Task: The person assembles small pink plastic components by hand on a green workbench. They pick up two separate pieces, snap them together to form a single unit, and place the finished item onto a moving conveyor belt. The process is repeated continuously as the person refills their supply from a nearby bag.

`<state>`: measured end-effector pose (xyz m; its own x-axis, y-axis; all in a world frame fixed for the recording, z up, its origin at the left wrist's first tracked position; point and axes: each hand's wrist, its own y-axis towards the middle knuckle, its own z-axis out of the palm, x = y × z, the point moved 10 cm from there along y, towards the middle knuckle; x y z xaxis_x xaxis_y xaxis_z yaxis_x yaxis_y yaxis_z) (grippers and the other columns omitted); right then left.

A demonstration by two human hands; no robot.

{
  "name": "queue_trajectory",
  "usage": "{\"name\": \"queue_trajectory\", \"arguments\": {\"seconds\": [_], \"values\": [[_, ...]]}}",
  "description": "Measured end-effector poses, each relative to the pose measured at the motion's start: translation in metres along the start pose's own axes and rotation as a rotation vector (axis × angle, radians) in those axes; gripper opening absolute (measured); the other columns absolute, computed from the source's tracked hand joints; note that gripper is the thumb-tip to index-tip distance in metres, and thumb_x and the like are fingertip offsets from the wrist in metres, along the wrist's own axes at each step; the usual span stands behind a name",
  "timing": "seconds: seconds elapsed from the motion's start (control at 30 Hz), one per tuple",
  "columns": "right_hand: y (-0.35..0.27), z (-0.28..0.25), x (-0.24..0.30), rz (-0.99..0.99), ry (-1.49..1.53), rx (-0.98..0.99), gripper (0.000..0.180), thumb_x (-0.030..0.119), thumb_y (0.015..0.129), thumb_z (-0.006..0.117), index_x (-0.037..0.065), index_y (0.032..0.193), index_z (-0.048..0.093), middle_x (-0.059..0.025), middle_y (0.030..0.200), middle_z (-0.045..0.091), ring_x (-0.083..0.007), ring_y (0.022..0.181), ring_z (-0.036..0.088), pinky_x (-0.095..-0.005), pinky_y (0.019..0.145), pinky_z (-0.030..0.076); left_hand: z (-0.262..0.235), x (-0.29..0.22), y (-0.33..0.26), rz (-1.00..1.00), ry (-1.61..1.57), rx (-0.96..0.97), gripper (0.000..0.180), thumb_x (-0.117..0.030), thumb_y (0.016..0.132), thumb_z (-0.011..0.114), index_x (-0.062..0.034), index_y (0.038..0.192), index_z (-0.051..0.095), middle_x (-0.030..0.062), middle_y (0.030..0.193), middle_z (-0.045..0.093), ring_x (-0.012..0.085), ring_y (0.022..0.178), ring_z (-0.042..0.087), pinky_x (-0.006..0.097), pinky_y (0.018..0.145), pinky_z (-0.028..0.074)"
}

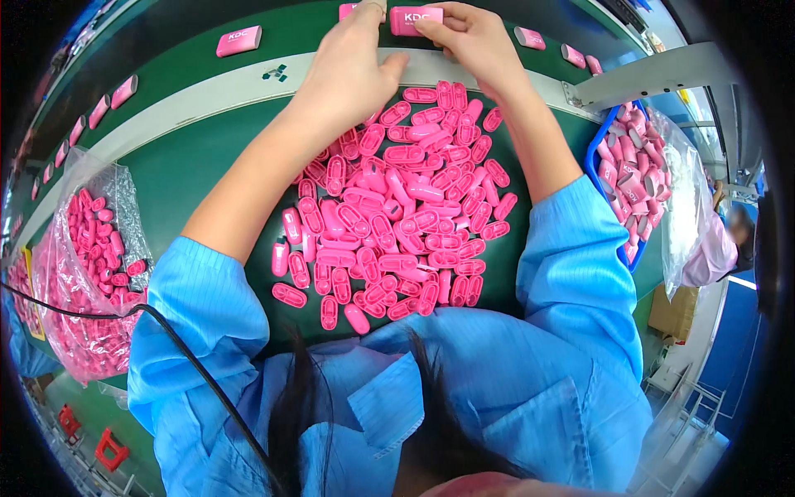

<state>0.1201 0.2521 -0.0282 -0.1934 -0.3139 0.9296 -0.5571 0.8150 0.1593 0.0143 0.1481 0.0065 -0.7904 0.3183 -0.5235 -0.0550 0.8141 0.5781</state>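
A green work table (pixel 207 178) fills most of the view, with a pale strip (pixel 199 91) running across it from nine o'clock up toward one o'clock and a darker green belt surface (pixel 182 25) beyond that. The person's blue sleeves (pixel 571 273) come in from six o'clock and spread to either side.

At the centre of the table lies a big loose heap of pink shell halves (pixel 397 215), oblong and hollow, piled between the two forearms. At nine o'clock a clear plastic bag (pixel 91 273) sags open, stuffed with more pink parts. At three o'clock a blue bin (pixel 593 166) lined with clear plastic holds finished pink cases.

Along the belt, single pink cases sit well apart: one (pixel 238 41) at eleven o'clock, a row (pixel 124 91) trailing toward ten o'clock, and a few more (pixel 571 55) toward one o'clock.

At twelve o'clock both hands meet over the strip's far edge. The right hand (pixel 472 41) has its fingers closed on a pink assembled case (pixel 416 20), thumb below and fingertips on top. The left hand (pixel 352 70) lies just beside it, fingers curled and reaching toward the case's left end; whether it actually grips the case I cannot tell. Another pink case (pixel 348 10) peeps out just behind the left fingers.

At three o'clock's far edge, another person's pink sleeve (pixel 714 253) shows.
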Motion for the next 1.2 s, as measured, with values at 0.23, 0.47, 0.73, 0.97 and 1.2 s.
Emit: {"name": "queue_trajectory", "arguments": {"seconds": [0.23, 0.47, 0.73, 0.97, 1.2], "values": [[0.040, -0.039, 0.020, -0.140, -0.704, -0.113, 0.040, 0.015, 0.078, 0.067, -0.005, 0.112, 0.064, -0.0230, 0.106, 0.067, -0.0322, 0.098, 0.067, -0.0356, 0.087, 0.053, 0.027, -0.021, -0.010, 0.083, 0.193, 0.413, 0.029, -0.025, 0.076, 0.074, -0.0032, 0.095, 0.072, 0.0115, 0.099, 0.064, 0.0321, 0.103, 0.058, 0.039, 0.095, 0.046], [0.010, -0.029, 0.025, -0.510, -1.094, -0.054, 0.034, 0.002, 0.075, 0.062, -0.001, 0.108, 0.065, -0.0175, 0.100, 0.066, -0.0356, 0.088, 0.062, -0.0394, 0.081, 0.051, 0.030, -0.018, -0.003, -0.046, 0.112, 0.362, 0.028, -0.022, 0.077, 0.072, -0.0023, 0.098, 0.070, 0.0123, 0.084, 0.068, 0.0278, 0.078, 0.066, 0.039, 0.080, 0.052], [-0.032, -0.007, 0.019, 0.079, 0.253, 0.138, 0.015, 0.011, 0.089, 0.067, 0.001, 0.100, 0.063, -0.0044, 0.087, 0.067, -0.0080, 0.071, 0.062, -0.0220, 0.065, 0.050, 0.043, 0.040, -0.014, -0.455, -0.871, 0.326, 0.036, -0.020, 0.077, 0.076, 0.0034, 0.103, 0.067, 0.0048, 0.087, 0.066, 0.0090, 0.083, 0.061, 0.024, 0.075, 0.050], [-0.040, 0.000, -0.006, 0.172, 0.417, 0.129, 0.014, 0.007, 0.090, 0.066, 0.001, 0.102, 0.062, -0.0055, 0.088, 0.067, -0.0089, 0.072, 0.062, -0.0215, 0.066, 0.051, 0.034, 0.049, -0.022, -0.685, -1.092, 0.143, 0.018, -0.008, 0.090, 0.066, 0.0017, 0.105, 0.061, 0.0048, 0.098, 0.066, 0.0086, 0.084, 0.064, 0.022, 0.074, 0.054], [-0.042, 0.006, -0.005, 0.094, 0.537, 0.116, 0.015, 0.004, 0.091, 0.064, -0.002, 0.104, 0.062, -0.0060, 0.094, 0.068, -0.0105, 0.081, 0.065, -0.0233, 0.074, 0.054, 0.024, 0.033, -0.015, -0.547, -0.922, 0.154, 0.025, -0.005, 0.090, 0.066, 0.0068, 0.111, 0.062, 0.0090, 0.095, 0.070, 0.0100, 0.080, 0.065, 0.022, 0.070, 0.054]]}}
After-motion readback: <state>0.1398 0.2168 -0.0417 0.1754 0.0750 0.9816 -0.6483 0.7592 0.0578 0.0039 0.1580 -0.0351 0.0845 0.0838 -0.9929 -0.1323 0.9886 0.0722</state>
